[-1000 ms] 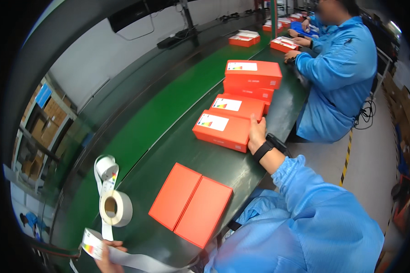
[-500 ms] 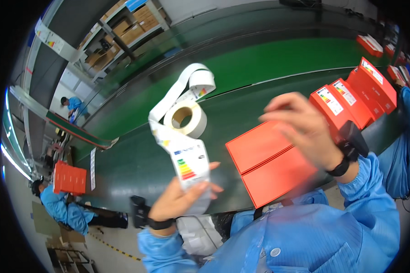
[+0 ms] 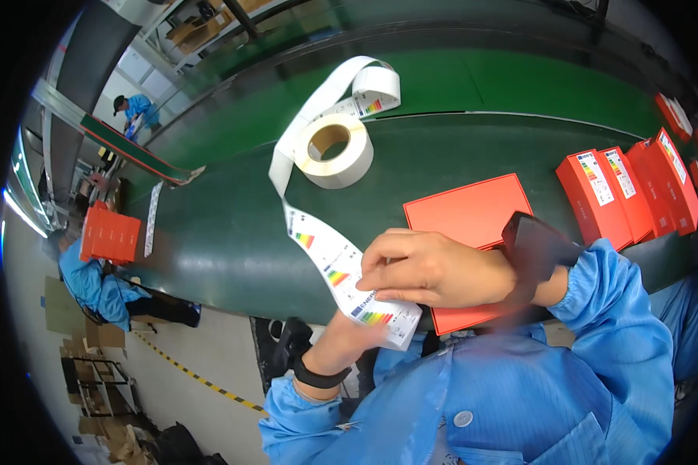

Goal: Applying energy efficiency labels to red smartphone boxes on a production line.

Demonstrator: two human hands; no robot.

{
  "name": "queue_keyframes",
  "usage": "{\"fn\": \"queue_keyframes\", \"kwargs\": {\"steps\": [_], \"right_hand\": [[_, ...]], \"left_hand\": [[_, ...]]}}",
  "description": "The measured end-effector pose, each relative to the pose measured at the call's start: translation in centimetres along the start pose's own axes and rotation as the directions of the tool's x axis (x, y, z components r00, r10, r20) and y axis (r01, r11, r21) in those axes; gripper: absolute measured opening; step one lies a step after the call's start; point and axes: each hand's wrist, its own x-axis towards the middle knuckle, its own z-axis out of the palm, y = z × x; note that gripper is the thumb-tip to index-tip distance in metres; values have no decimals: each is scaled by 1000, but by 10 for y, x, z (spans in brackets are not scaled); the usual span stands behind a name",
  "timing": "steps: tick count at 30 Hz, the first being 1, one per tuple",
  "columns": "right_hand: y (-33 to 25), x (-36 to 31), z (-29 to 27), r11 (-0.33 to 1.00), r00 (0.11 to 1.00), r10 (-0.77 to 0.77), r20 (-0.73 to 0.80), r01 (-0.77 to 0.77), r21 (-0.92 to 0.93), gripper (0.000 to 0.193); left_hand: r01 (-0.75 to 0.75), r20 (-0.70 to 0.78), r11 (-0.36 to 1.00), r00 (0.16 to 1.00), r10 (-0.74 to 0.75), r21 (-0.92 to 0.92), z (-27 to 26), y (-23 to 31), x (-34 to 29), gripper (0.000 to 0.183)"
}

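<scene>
A long strip of white labels with coloured bar scales runs from the far side of the belt down to my hands. My left hand holds its near end from below; the strip covers most of those fingers, and the thumb is blurred. From the right, my right hand reaches across, its thumb and fingertips pinched at the strip's right edge. Under my right forearm lie two flat red boxes side by side, the far box and the near box, the latter partly hidden.
A label roll lies on the dark green belt beside the strip. Several labelled red boxes stand in a row at right. At far left, a person in blue is by a red box stack; another person is farther back.
My right hand has moved left from above the red boxes to the label strip. My left hand has shifted right and nearer me with the strip's end. The view has also shifted.
</scene>
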Motion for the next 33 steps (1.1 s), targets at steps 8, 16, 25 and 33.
{"fn": "queue_keyframes", "kwargs": {"steps": [8,16,25,33], "right_hand": [[12,-1,3,847,960,-279,-35,229,-479,26],[15,1,8,830,948,-299,-110,202,-519,29],[16,-5,4,853,961,-265,-78,196,-483,26],[-24,-12,-52,986,920,121,-372,-69,150,11]], "left_hand": [[-15,-218,849,969,-118,-528,13,6,14,40],[-82,-253,866,966,-53,-494,8,10,16,40],[-128,-272,871,962,-7,-474,12,10,20,44],[-234,-550,956,829,99,-180,-51,19,48,45]]}}
